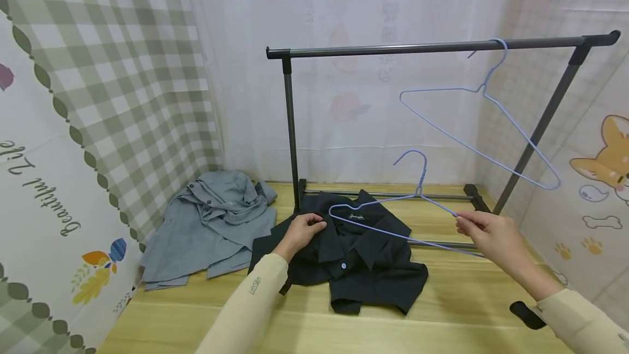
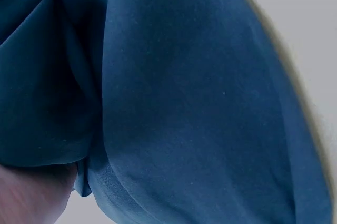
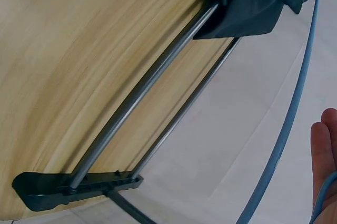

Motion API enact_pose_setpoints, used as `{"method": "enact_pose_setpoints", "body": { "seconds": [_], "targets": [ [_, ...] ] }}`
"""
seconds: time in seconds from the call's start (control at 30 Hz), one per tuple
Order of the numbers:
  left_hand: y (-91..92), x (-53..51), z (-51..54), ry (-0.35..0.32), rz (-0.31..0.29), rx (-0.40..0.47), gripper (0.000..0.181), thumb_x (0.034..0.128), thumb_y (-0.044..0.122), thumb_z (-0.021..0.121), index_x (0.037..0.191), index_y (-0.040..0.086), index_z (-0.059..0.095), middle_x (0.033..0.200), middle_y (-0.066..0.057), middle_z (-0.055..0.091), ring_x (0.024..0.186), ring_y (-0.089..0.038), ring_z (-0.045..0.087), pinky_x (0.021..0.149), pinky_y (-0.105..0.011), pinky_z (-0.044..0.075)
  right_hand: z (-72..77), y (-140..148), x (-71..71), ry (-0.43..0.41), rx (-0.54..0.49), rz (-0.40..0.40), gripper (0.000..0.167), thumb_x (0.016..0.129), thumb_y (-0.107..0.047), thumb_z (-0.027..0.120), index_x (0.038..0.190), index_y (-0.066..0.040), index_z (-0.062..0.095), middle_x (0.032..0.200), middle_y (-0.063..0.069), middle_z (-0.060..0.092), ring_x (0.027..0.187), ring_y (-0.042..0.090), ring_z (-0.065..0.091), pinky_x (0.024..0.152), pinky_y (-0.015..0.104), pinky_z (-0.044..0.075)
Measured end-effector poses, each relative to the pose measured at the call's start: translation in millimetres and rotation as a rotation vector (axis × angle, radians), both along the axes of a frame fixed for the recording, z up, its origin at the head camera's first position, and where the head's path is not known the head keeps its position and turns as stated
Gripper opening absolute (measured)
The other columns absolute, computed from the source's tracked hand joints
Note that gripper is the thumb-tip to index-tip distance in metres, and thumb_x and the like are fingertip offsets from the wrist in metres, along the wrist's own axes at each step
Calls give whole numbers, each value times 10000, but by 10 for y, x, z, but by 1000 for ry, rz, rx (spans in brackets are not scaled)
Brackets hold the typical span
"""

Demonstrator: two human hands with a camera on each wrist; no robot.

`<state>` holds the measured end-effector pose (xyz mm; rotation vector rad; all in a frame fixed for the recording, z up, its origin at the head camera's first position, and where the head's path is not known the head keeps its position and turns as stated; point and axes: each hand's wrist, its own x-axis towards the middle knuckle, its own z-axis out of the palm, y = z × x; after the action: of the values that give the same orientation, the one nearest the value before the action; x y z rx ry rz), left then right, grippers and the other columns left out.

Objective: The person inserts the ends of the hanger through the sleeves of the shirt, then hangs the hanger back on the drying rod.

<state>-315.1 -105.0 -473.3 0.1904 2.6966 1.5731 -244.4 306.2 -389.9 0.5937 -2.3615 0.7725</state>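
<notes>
A black shirt (image 1: 375, 283) with a collar and a light button is spread in front of the rack. My left hand (image 1: 301, 232) pinches its cloth near the left side of the collar; in the left wrist view the dark fabric (image 2: 200, 103) fills most of the picture, with part of the hand at the lower left. My right hand (image 1: 496, 236) holds a blue wire hanger (image 1: 378, 229) by its right shoulder. The hanger's hook points up and its left end is over the shirt's collar. In the right wrist view, fingers (image 3: 322, 150) show beside the blue wire (image 3: 287, 124).
A dark metal garment rack (image 1: 373, 50) stands behind the shirt. A second blue hanger (image 1: 454, 136) hangs from its bar at the right. To the left, a grey garment (image 1: 211, 228) lies rumpled on the wood-grain surface (image 1: 304, 326). A small black object (image 1: 527, 314) lies near my right sleeve.
</notes>
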Motion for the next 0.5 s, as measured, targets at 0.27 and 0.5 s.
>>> {"method": "enact_pose_setpoints", "body": {
  "seconds": [0.27, 0.5],
  "targets": [
    [-22, -4, 60, 8, 35, 66, 198, 983, 220, 645, 1078, 57, 705, 1051, -61, 668, 947, -225, 564, 913, -420, 462, -19, 167, -98, -241, 38, -6, 227, 991, -89, 615, 1088, 94, 707, 827, 117, 740, 695, 93, 713, 566, 166, 516],
    [35, -21, 157, 26, -81, 0, 241, 982, 234, 649, 1157, 81, 712, 1160, -68, 669, 1043, -238, 586, 957, -426, 458, -64, 58, -266, -355, 21, 25, 285, 1010, -120, 591, 1117, 128, 685, 869, 153, 740, 723, 133, 725, 626, 201, 550]
  ]
}}
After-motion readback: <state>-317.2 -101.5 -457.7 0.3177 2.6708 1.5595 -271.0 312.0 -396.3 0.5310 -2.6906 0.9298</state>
